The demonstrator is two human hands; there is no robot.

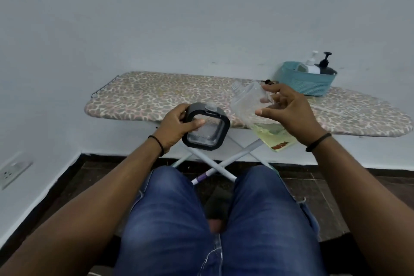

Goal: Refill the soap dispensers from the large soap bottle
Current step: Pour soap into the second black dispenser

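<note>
The left hand (177,123) grips the square dispenser (206,126) above the lap, opening near the large soap bottle (253,107), which the right hand (289,110) holds tilted, probably for pouring.

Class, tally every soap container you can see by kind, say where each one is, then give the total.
Large clear soap bottle, held in the right hand: 1
Square grey-framed dispenser, held in the left hand: 1
Pump dispensers in the teal basket: 2, one white, one black
Total: 4
</note>
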